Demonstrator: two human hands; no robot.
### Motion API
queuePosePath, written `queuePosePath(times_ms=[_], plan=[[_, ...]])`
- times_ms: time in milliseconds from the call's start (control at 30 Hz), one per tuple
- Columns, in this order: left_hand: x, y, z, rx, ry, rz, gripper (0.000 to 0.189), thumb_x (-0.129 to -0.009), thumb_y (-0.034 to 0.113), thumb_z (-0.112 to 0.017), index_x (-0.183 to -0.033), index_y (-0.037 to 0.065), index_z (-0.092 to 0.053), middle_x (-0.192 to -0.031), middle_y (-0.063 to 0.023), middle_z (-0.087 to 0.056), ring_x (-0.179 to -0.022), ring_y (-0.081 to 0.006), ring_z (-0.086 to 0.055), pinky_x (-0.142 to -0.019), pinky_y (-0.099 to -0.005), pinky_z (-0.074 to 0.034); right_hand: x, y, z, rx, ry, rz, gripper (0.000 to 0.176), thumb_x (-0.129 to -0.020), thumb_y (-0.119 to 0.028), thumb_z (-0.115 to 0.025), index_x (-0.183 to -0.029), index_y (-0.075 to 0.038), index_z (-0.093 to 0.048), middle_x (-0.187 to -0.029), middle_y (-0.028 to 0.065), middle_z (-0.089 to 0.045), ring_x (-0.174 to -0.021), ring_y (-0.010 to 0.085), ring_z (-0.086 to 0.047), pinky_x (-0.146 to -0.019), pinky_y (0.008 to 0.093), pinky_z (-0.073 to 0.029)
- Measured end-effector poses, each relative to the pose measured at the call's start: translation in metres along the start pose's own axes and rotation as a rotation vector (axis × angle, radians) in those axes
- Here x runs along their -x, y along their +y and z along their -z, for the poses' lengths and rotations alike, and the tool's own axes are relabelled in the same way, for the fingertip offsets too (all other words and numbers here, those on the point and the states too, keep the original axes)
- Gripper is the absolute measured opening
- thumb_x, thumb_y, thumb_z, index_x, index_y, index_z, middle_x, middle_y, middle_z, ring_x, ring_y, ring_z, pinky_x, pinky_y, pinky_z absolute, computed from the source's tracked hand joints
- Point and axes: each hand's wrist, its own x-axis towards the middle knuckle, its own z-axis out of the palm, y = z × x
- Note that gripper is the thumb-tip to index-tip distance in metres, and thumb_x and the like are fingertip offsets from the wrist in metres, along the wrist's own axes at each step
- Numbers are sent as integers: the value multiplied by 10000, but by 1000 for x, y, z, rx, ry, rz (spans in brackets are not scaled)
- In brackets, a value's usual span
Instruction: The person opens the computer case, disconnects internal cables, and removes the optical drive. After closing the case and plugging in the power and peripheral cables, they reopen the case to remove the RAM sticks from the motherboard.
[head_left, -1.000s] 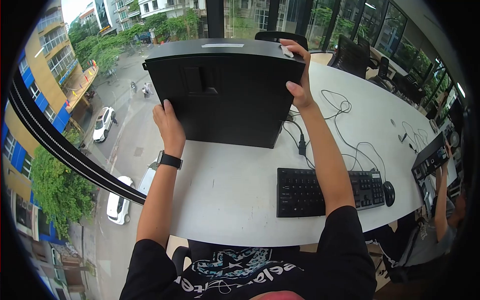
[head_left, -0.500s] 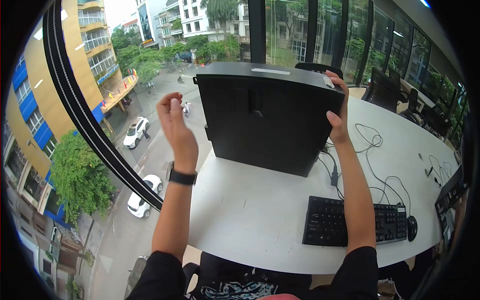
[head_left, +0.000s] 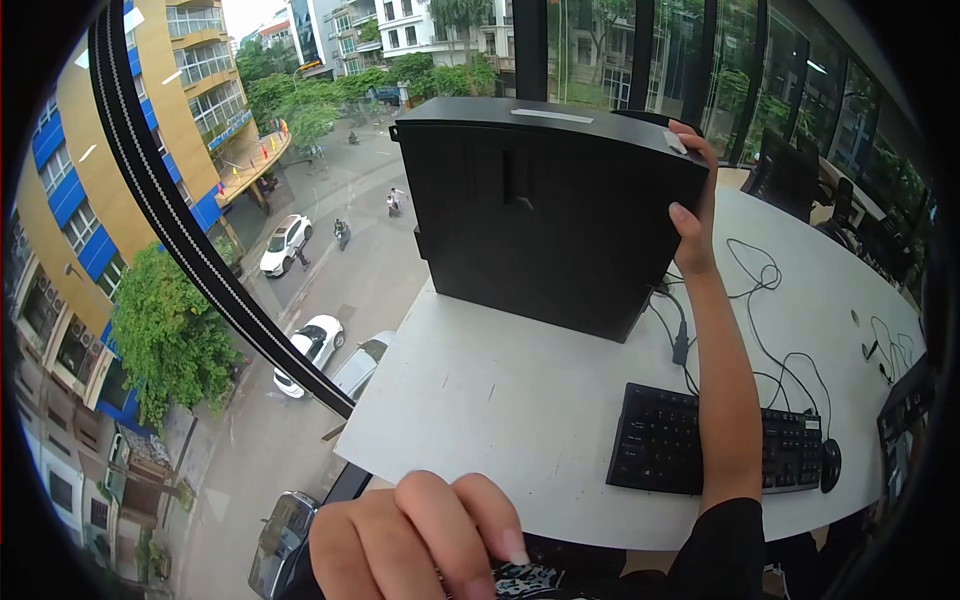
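Note:
A black desktop computer case (head_left: pixel 545 230) stands upright on the white table, its broad side facing me. My right hand (head_left: pixel 695 225) grips its right edge, thumb on the near side and fingers round the far side, by a whitish patch at the top corner. Low in the view and close to the camera is my left hand (head_left: pixel 415 540), apart from the case. Its fingers are curled in; the palm is hidden, so I cannot make out whether it holds anything.
On the white table (head_left: pixel 480 420) lie a black keyboard (head_left: pixel 655 440), partly behind my right forearm, a mouse (head_left: pixel 831 465) and loose cables (head_left: pixel 765 280). A dark-framed device (head_left: pixel 905 430) stands at the right edge. Office chairs (head_left: pixel 785 175) are beyond; windows overlook a street.
My left hand has come down and back from beside the case's left side to close before the camera. My right hand keeps its grip. The view has shifted slightly.

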Motion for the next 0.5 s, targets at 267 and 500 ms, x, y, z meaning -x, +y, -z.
queuePosePath(times_ms=[267,500], plan=[[0,-4,-3,-45,-11,100,55,-929,215,-744,-874,213,-738,-877,47,-731,-1046,-173,-567,-975,-336,-429,0,0,0,1,4,8,806,-738,-469,-634,-1436,-123,-427,-1522,156,-402,-1401,315,-405,-1166,435,-316],[3,3,-4,20,46,63,68,-947,244,-732,-1014,234,-729,-936,37,-736,-1027,-176,-571,-966,-326,-434,0,0,-1,19,0,2,807,-736,-468,-633,-1437,-124,-430,-1521,157,-403,-1407,313,-398,-1167,440,-314]])
